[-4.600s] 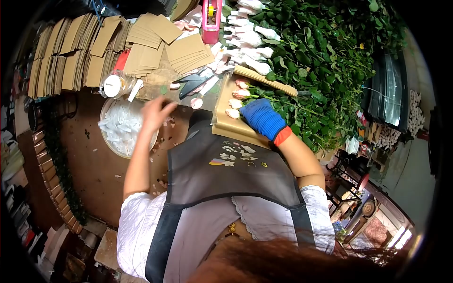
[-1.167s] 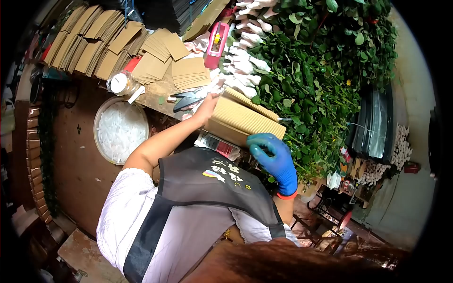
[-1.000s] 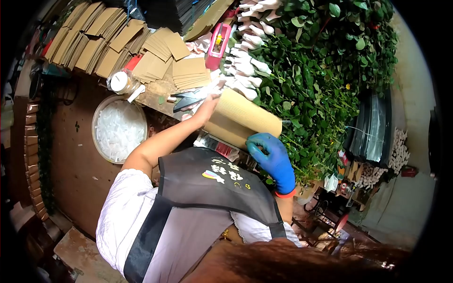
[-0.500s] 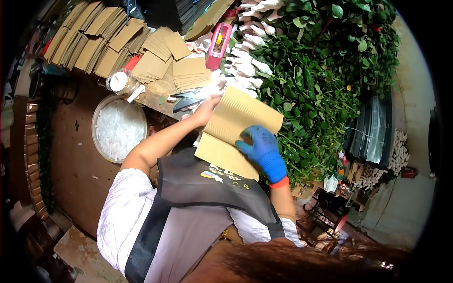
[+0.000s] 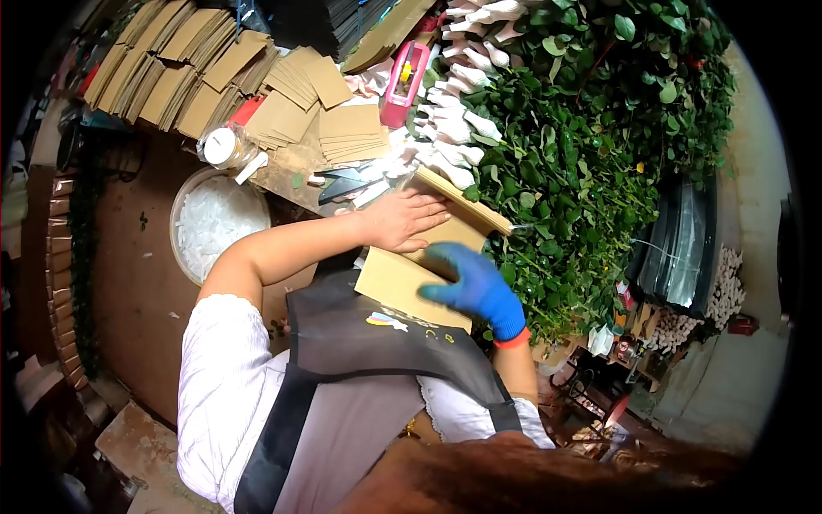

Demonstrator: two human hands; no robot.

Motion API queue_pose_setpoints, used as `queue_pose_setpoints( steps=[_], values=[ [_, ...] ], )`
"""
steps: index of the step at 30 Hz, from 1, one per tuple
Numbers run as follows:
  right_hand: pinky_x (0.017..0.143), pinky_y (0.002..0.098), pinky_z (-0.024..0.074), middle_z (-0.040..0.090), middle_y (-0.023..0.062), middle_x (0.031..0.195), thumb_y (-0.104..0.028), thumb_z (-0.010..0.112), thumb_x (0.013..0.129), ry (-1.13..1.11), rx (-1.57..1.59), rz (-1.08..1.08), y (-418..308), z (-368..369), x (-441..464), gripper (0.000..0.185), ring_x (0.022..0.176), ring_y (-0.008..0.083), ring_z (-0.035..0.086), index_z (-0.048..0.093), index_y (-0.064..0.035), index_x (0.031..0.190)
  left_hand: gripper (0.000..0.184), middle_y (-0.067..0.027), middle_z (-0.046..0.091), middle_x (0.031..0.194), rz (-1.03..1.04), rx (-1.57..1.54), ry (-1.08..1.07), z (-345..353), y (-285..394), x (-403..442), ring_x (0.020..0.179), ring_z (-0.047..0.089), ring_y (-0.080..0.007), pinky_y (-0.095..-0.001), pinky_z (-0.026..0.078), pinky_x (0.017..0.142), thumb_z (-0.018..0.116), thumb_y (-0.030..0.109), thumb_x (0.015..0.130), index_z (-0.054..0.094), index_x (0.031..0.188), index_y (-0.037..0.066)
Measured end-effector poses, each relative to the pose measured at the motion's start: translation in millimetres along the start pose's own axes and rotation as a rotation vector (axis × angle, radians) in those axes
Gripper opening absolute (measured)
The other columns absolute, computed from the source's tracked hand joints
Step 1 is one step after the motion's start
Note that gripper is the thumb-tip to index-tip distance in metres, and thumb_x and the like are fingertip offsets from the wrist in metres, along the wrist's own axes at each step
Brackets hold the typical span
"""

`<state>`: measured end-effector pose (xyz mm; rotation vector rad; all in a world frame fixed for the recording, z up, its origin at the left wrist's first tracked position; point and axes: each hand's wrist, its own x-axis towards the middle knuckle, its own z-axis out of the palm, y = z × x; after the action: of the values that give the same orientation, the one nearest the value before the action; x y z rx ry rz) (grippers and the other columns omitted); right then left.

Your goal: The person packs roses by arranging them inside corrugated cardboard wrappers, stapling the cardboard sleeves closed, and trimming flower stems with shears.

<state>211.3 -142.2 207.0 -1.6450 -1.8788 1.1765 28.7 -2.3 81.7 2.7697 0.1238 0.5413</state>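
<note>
My bare left hand lies flat, fingers spread, on the inner face of a creased brown corrugated cardboard sheet. Over the sheet's near part is my right hand in a blue glove, slightly blurred, its thumb and fingers apart and holding nothing. The far part of the cardboard stands up as a narrow ridged edge beside white-netted flower heads. Just left of the sheet, black scissors rest on the table. No flowers show inside the cardboard.
Leafy green stems fill the right side. Card stacks, loose cards, a pink tape dispenser and a lidded jar stand at the back left. Below is a tub of white pieces.
My left hand has moved from the cardboard's left edge onto its inner face. The ridged far part has tipped away from me. My gloved right hand has shifted slightly toward me.
</note>
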Motion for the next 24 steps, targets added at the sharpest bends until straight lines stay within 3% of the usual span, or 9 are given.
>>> queue_pose_setpoints(
  steps=[2, 4, 9, 13, 15, 18, 20, 22, 24],
  values=[
    [0.082, 0.0465, 0.0514, 0.065, 0.0137, 0.109, -0.041, 0.077, 0.076, -0.066, -0.323, -0.116, -4.3, 24.2, 0.0, 0.055, 0.092, 0.0349, 0.064, 0.062, -0.0126, 0.121, 0.067, -0.0158, 0.051, 0.143, -0.001, 0.003, 0.018, -1.0, -1.1, 2.2, 0.126, 0.053, -0.0295, -0.0442, 0.04, 0.101, 0.054, 0.046, 0.094, 0.045, 0.147, 0.006],
    [0.08, 0.0464, 0.0521, 0.065, 0.0121, 0.109, -0.035, 0.072, 0.081, -0.073, -0.591, 0.026, 21.9, 64.2, 18.2, 0.047, 0.092, 0.033, 0.066, 0.061, -0.0155, 0.122, 0.07, -0.0142, 0.05, 0.146, -0.007, 0.015, 0.013, 7.0, -3.0, -1.0, 0.127, 0.051, -0.0288, -0.0442, 0.041, 0.102, 0.057, 0.045, 0.091, 0.043, 0.149, 0.008],
    [0.079, 0.0461, 0.0536, 0.07, 0.0167, 0.104, -0.031, 0.067, 0.087, -0.198, -0.23, -0.091, -12.4, 27.7, 50.5, 0.032, 0.088, 0.0351, 0.068, 0.069, -0.0137, 0.114, 0.066, -0.0102, 0.042, 0.154, -0.007, 0.113, -0.079, 28.3, -12.8, -7.3, 0.137, 0.044, -0.0245, -0.0431, 0.035, 0.109, 0.053, 0.039, 0.094, 0.038, 0.152, 0.012],
    [0.073, 0.0496, 0.0506, 0.068, 0.0136, 0.097, -0.034, 0.065, 0.087, 0.352, -0.299, -0.509, -10.1, 67.1, 172.3, 0.036, 0.083, 0.0363, 0.065, 0.065, -0.0099, 0.114, 0.063, -0.0145, 0.042, 0.153, -0.098, -0.191, -0.008, 47.1, -12.8, -5.1, 0.139, 0.041, -0.0295, -0.0446, 0.031, 0.116, 0.052, 0.038, 0.097, 0.039, 0.15, 0.008],
    [0.073, 0.0466, 0.0488, 0.063, 0.0113, 0.094, -0.033, 0.069, 0.083, 0.346, -0.522, -0.382, -7.8, 82.3, 245.6, 0.041, 0.084, 0.0325, 0.063, 0.061, -0.0131, 0.118, 0.076, -0.0166, 0.035, 0.158, -0.14, -0.323, -0.171, 17.9, -6.5, 2.5, 0.143, 0.038, -0.0305, -0.0421, 0.03, 0.118, 0.057, 0.049, 0.092, 0.039, 0.15, 0.003],
    [0.082, 0.0464, 0.0435, 0.063, 0.0086, 0.105, -0.027, 0.066, 0.085, 0.313, -0.802, -0.109, 1.7, 104.1, 310.7, 0.042, 0.097, 0.027, 0.062, 0.058, -0.0143, 0.124, 0.065, -0.0144, 0.034, 0.159, -0.002, -0.208, 0.033, 38.9, -13.7, -3.9, 0.144, 0.035, -0.0291, -0.0407, 0.026, 0.12, 0.047, 0.037, 0.099, 0.033, 0.154, 0.005],
    [0.084, 0.0469, 0.0422, 0.064, 0.0062, 0.106, -0.024, 0.062, 0.088, 0.235, -0.927, 0.067, 31.7, 129.4, 330.0, 0.033, 0.1, 0.0244, 0.062, 0.063, -0.0164, 0.121, 0.067, -0.0133, 0.03, 0.162, -0.024, -0.14, -0.094, 36.9, -15.5, -2.7, 0.146, 0.032, -0.0299, -0.0436, 0.024, 0.12, 0.047, 0.037, 0.098, 0.03, 0.155, 0.006],
    [0.084, 0.047, 0.0412, 0.067, 0.0032, 0.105, -0.02, 0.056, 0.092, 0.047, -0.916, 0.118, 32.4, 135.2, 337.9, 0.023, 0.102, 0.0226, 0.061, 0.07, -0.0196, 0.11, 0.071, -0.0144, 0.031, 0.16, -0.058, -0.172, -0.157, 4.2, -6.9, 2.0, 0.145, 0.033, -0.0316, -0.0486, 0.026, 0.118, 0.049, 0.042, 0.097, 0.031, 0.154, 0.006],
    [0.077, 0.0453, 0.044, 0.067, 0.0055, 0.097, -0.02, 0.054, 0.089, 0.136, -0.948, -0.02, 28.5, 136.6, 325.6, 0.018, 0.093, 0.0247, 0.064, 0.07, -0.018, 0.099, 0.071, -0.0153, 0.033, 0.159, -0.061, -0.149, -0.173, 10.9, -10.3, 3.3, 0.145, 0.034, -0.0325, -0.0509, 0.027, 0.117, 0.05, 0.043, 0.096, 0.032, 0.154, 0.006]
  ],
)
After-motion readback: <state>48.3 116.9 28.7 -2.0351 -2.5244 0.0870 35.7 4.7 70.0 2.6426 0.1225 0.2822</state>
